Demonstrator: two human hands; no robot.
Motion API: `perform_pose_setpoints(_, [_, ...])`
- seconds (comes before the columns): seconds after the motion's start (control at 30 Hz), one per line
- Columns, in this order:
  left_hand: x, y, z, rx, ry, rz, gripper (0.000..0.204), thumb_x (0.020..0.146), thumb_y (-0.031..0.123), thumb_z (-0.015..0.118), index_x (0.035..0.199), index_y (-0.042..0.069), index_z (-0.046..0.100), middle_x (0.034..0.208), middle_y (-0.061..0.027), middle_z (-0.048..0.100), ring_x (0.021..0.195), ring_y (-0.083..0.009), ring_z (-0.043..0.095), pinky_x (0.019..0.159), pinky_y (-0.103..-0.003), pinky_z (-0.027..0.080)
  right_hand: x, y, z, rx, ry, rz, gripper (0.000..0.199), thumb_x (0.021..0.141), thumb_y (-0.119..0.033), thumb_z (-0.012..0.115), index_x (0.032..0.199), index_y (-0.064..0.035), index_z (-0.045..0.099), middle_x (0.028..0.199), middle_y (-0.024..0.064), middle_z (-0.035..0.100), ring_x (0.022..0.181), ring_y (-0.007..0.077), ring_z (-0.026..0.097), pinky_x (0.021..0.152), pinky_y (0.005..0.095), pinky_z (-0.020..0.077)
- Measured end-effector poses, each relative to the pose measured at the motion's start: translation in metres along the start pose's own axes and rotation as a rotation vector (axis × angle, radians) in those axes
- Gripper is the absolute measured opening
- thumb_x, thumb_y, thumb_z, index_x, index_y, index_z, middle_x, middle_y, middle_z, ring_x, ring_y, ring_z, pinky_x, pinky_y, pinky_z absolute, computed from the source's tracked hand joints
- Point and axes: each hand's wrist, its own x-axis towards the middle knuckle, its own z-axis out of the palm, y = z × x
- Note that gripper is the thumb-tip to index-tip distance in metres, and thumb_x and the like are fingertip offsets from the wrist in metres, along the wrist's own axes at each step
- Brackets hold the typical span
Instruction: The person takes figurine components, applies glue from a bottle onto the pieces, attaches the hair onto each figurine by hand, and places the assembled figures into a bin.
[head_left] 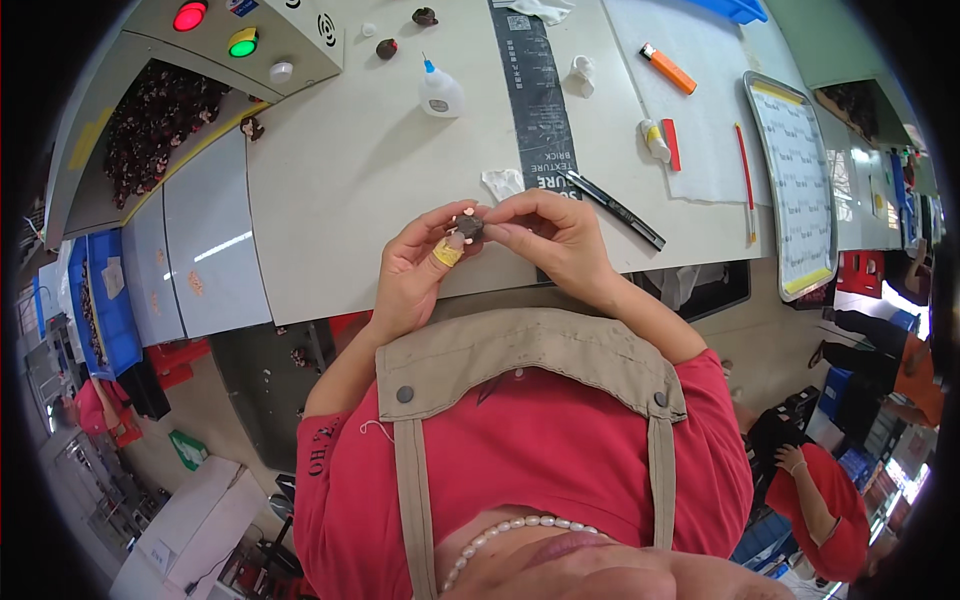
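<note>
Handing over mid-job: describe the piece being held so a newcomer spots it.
Find the pale table. At its near edge, the left hand and right hand hold a small dark piece. Dark pieces beyond lie loose; this one is held.

Bare fingertips (pixel 457 240) partly cover a dark-brown lumpy piece with pale pink bits (pixel 469 225), its details too small to tell. The view's upper edge crops a bright-blue plastic tray (pixel 737 9).

Red shirt (pixel 575 440), tan apron (pixel 530 350), pearly necklace (pixel 515 523), yellow finger wrap (pixel 447 252)
</note>
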Motion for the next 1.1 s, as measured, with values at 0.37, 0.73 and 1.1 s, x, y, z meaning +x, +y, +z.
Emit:
perform_pose_setpoints(0.37, [0.003, -0.001, 0.004, 0.079, -0.027, 0.038, 0.035, 0.089, 0.012, 0.057, 0.121, 0.001, 0.051, 0.121, -0.0119, 0.055, 0.105, -0.0181, 0.056, 0.093, -0.032, 0.044, -0.002, 0.0, -0.007, -0.062, -0.004, -0.038, 0.012, 0.08, -0.004, 0.065, 0.091, 0.0016, 0.064, 0.089, 0.0079, 0.067, 0.077, 0.0103, 0.062, 0.07, 0.0228, 0.0499])
perform_pose_setpoints(0.73, [-0.002, -0.003, 0.0, 0.058, 0.009, 0.038, 0.035, 0.089, 0.012, 0.056, 0.121, 0.001, 0.051, 0.122, -0.0173, 0.054, 0.107, -0.0245, 0.056, 0.091, -0.03, 0.044, 0.011, 0.01, -0.022, -1.093, 0.154, -0.462, 0.015, 0.073, -0.011, 0.069, 0.088, -0.0108, 0.067, 0.083, 0.0023, 0.062, 0.08, 0.0194, 0.054, 0.076, 0.0329, 0.0409])
perform_pose_setpoints(1.1, [-0.004, -0.002, -0.002, 0.076, 0.01, 0.068, 0.034, 0.089, 0.01, 0.056, 0.122, -0.001, 0.05, 0.119, -0.01, 0.056, 0.107, -0.0189, 0.055, 0.093, -0.03, 0.041, 0.002, -0.014, -0.01, -0.433, 0.05, -0.008, 0.016, 0.077, -0.012, 0.069, 0.089, -0.0028, 0.065, 0.082, 0.0059, 0.062, 0.076, 0.0148, 0.056, 0.072, 0.0272, 0.0442])
